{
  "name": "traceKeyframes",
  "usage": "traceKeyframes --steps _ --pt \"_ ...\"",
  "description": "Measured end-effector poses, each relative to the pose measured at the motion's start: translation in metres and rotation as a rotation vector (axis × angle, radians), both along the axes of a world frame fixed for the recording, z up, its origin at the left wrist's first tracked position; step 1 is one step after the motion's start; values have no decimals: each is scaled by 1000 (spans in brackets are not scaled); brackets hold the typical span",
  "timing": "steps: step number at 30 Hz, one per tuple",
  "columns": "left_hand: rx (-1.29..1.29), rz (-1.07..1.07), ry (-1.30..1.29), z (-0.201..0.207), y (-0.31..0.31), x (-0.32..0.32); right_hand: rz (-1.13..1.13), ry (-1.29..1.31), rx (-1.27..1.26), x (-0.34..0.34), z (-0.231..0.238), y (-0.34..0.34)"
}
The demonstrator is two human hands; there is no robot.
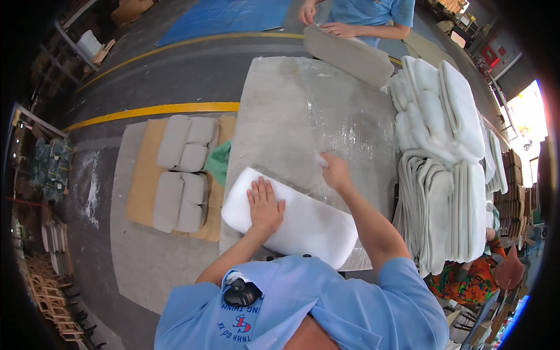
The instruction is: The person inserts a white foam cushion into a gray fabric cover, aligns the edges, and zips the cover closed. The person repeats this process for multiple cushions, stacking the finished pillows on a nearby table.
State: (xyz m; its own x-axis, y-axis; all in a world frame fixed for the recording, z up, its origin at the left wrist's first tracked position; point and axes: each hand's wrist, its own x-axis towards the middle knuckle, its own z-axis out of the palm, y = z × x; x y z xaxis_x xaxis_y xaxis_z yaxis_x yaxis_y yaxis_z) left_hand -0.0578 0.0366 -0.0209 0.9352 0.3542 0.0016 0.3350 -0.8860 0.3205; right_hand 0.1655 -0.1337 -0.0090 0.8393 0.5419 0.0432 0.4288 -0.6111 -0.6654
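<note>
Grey-beige rectangular cushions (168,199) sit at left; the open left hand (266,209) lies flat on a thick white fibre pad (306,217), near edge of the grey tabletop (273,114); the right hand (335,172) curls closed beyond — around what, I cannot tell.

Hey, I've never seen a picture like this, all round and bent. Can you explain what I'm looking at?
There's no machine, just one person working bare-handed. A wide fisheye camera on their head looks down, which bends straight edges. On the grey worktable lies a long, white, soft-looking pad. The left hand lies flat on it; the right hand, fingers curled, seems to pinch a tiny whitish scrap I can't identify. To the right are stacked white and grey padded pieces. Across the table, a co-worker in blue handles a long grey cushion.
</note>
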Motion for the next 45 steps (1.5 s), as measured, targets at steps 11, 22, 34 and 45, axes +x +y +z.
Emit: traceKeyframes --steps 11,22,34,45 --pt "-19 -115 100 1 -49 -1 289 -15 -255 -65 -52 -4" --pt "-19 -68 46 -4 -47 -4 286 37 -176 -62 -10 -20" --pt "-51 -100 36 0 -50 0 -196 18 -266 -33 -2 -132" --pt "-74 -192 35 2 -122 -13 215 -52 -47 -70 -65 -88"
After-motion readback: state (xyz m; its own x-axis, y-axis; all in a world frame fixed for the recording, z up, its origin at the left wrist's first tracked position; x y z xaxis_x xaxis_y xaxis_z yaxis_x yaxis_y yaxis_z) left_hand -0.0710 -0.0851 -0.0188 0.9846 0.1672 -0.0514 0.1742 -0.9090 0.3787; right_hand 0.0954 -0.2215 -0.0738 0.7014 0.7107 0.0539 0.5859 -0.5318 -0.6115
